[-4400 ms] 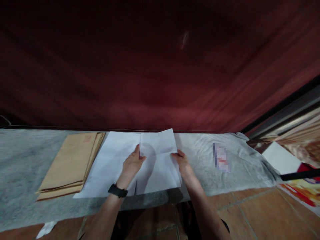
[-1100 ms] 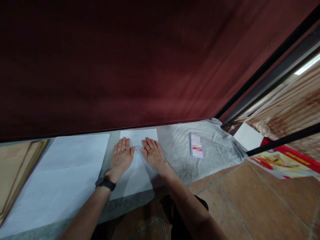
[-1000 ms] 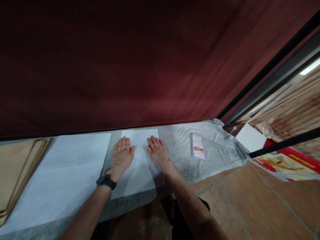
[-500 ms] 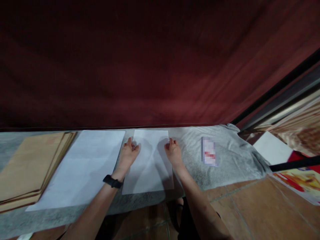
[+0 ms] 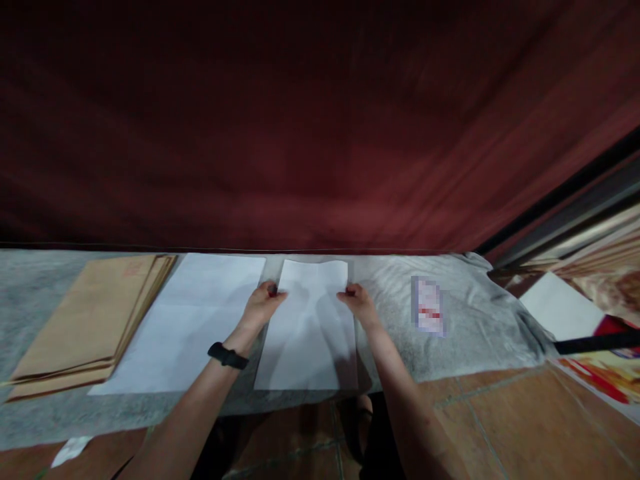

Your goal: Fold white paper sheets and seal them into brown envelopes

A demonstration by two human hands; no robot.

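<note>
A white sheet of paper point(image 5: 310, 347) lies before me on the grey cloth point(image 5: 390, 353), its far edge slightly raised. My left hand point(image 5: 263, 300) pinches the sheet's left edge near the far end, thumb on top and fingers curled. On the opposite edge, my right hand point(image 5: 359, 300) grips the paper in the same way. To the left, larger white paper point(image 5: 195, 320) lies flat, partly behind my left forearm. Beside it is a stack of brown envelopes point(image 5: 85, 313).
A small blurred packet point(image 5: 429, 307) with a red mark rests on the cloth at the right. A dark red curtain point(image 5: 300, 133) hangs behind. Farther right are a white sheet point(image 5: 560, 307), a black bar point(image 5: 595, 343) and a colourful printed item point(image 5: 600, 377) above the tiled floor point(image 5: 540, 420).
Both hands have closed on the sheet's side edges, and its far edge has lifted slightly. The view has shifted a little, moving the envelopes and packet rightward in the picture.
</note>
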